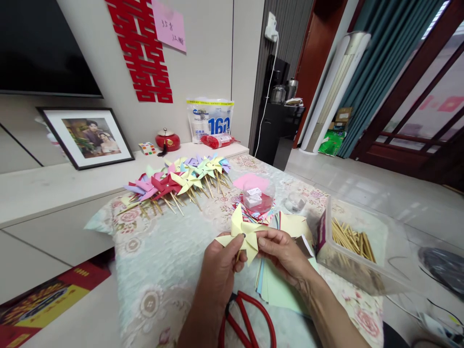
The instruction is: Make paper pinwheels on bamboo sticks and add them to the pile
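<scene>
Holding pale-yellow paper pinwheel (251,237) above near part of desk (163,256) | clamped beside its centre pin by left fingers (232,247), on right blade by right fingers (270,247) | on floral cloth (145,278), stick-mounted pinwheels (186,181) far left, red-handled scissors (248,325) near, plastic bin (348,271) of wooden sticks (352,240) right | beyond, framed photograph (90,137) far left, air conditioner (335,92) far right
</scene>
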Tool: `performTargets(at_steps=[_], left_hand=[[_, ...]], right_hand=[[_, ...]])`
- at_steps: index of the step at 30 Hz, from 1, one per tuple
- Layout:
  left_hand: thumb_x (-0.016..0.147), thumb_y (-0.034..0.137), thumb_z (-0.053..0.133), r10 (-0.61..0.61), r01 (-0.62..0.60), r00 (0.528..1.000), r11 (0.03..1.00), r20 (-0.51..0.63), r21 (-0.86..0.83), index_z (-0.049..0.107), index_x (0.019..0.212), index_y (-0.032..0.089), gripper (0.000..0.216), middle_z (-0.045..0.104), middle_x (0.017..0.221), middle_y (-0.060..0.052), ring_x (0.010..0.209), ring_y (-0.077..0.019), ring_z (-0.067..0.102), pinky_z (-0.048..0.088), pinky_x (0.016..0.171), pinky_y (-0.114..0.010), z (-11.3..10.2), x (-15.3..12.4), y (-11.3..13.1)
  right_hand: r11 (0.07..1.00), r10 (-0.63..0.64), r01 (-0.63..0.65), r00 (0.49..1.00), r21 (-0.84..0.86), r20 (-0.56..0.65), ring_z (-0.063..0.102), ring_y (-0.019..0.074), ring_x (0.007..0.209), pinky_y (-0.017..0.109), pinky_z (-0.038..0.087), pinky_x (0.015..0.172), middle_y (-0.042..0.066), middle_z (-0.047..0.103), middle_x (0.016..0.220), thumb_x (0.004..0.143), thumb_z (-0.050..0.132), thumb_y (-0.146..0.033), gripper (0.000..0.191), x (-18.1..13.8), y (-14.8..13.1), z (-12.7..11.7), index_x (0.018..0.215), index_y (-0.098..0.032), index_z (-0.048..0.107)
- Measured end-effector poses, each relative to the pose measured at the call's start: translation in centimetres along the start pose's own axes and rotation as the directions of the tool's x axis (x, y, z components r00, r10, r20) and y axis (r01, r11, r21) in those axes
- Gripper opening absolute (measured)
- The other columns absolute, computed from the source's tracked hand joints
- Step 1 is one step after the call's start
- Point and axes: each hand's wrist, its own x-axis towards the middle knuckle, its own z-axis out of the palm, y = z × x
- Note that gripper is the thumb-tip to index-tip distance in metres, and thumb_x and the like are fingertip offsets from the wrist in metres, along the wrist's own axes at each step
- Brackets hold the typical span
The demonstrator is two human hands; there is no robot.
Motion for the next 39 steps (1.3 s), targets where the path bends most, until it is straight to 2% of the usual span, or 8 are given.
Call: performTargets(at_steps=[12, 20, 23, 26, 29, 32, 36, 39], left_hand=[[0.071, 0.037, 0.077, 0.026, -0.028, 0.998, 0.999, 0.052, 0.028, 0.056, 0.074, 0.017, 0.03, 0.054, 0.05, 0.004, 0.045, -0.0066, 0.042, 0.027, 0.042, -0.018, 0.3, -0.1, -0.7], [0.063, 0.033, 0.082, 0.124, -0.138, 0.985, 0.984, -0.118, -0.11, 0.061, 0.076, 0.015, 0.031, 0.057, 0.059, 0.004, 0.049, -0.0078, 0.049, 0.031, 0.043, -0.019, -0.2, 0.5, 0.1], [0.064, 0.031, 0.082, 0.168, -0.191, 0.976, 0.965, -0.137, -0.18, 0.06, 0.075, 0.015, 0.029, 0.055, 0.063, 0.004, 0.053, -0.0088, 0.05, 0.036, 0.046, -0.02, 0.1, 0.5, 0.3], [0.065, 0.029, 0.082, 0.195, -0.24, 0.96, 0.942, -0.201, -0.234, 0.06, 0.078, 0.015, 0.029, 0.055, 0.066, 0.003, 0.058, -0.0098, 0.052, 0.041, 0.052, -0.021, 0.5, 0.4, 0.1], [0.066, 0.029, 0.082, 0.2, -0.261, 0.949, 0.931, -0.244, -0.256, 0.062, 0.078, 0.015, 0.028, 0.056, 0.067, 0.002, 0.059, -0.01, 0.053, 0.043, 0.056, -0.022, 0.8, 0.3, -0.3], [0.068, 0.031, 0.081, 0.188, -0.251, 0.952, 0.931, -0.241, -0.264, 0.062, 0.077, 0.014, 0.027, 0.058, 0.068, 0.001, 0.062, -0.0108, 0.055, 0.046, 0.06, -0.023, 0.8, 0.3, -0.6], [0.072, 0.035, 0.078, 0.156, -0.216, 0.965, 0.928, -0.21, -0.303, 0.064, 0.097, 0.014, 0.035, 0.067, 0.089, -0.006, 0.083, -0.0188, 0.066, 0.052, 0.073, -0.03, 0.3, 0.2, -0.3], [0.08, 0.038, 0.07, 0.255, -0.296, 0.935, 0.944, -0.247, -0.144, 0.059, 0.116, 0.016, 0.044, 0.067, 0.109, -0.011, 0.096, -0.0218, 0.067, 0.053, 0.076, -0.031, -0.1, 0.3, 0.0]], right_hand=[[0.999, -0.011, 0.007, 0.996, 0.051, 0.083, 0.06, 0.0115, 0.067, 0.024, 0.046, 0.069, 0.001, 0.069, 0.069, 0.059, 0.092, -0.037, 0.034, 0.0, 0.1, 0.2, 0.081, -0.016, 0.078], [0.994, -0.012, 0.019, 0.998, -0.104, 0.068, 0.059, 0.0096, 0.064, 0.022, 0.044, 0.06, 0.003, 0.07, 0.085, 0.074, 0.081, -0.049, 0.039, -0.1, 0.2, 0.2, 0.091, -0.015, 0.074], [0.958, 0.072, -0.019, 0.981, -0.285, 0.178, 0.056, 0.0091, 0.058, 0.023, 0.043, 0.058, 0.003, 0.069, 0.079, 0.074, 0.079, -0.05, 0.04, -0.5, 0.5, 0.5, 0.09, -0.014, 0.072], [0.904, 0.22, -0.082, 0.93, -0.419, 0.294, 0.055, 0.009, 0.055, 0.021, 0.042, 0.054, 0.0, 0.065, 0.07, 0.073, 0.079, -0.047, 0.037, -1.0, 1.0, 1.2, 0.086, -0.013, 0.07], [0.876, 0.283, -0.103, 0.901, -0.471, 0.329, 0.052, 0.0079, 0.051, 0.018, 0.038, 0.049, -0.004, 0.06, 0.058, 0.07, 0.081, -0.042, 0.033, -1.2, 1.7, 1.9, 0.072, -0.014, 0.063], [0.873, 0.316, -0.136, 0.889, -0.468, 0.331, 0.053, 0.0075, 0.048, 0.018, 0.038, 0.045, -0.002, 0.065, 0.062, 0.07, 0.081, -0.042, 0.035, -1.2, 2.2, 2.0, 0.071, -0.015, 0.059], [0.898, 0.31, -0.166, 0.896, -0.408, 0.318, 0.056, 0.0079, 0.045, 0.017, 0.038, 0.043, 0.0, 0.069, 0.064, 0.072, 0.078, -0.045, 0.035, -1.0, 2.0, 1.5, 0.079, -0.014, 0.062], [0.92, 0.245, -0.125, 0.924, -0.372, 0.295, 0.054, 0.0066, 0.042, 0.017, 0.037, 0.042, 0.0, 0.07, 0.063, 0.073, 0.078, -0.048, 0.037, -0.9, 1.6, 1.1, 0.079, -0.015, 0.062]])
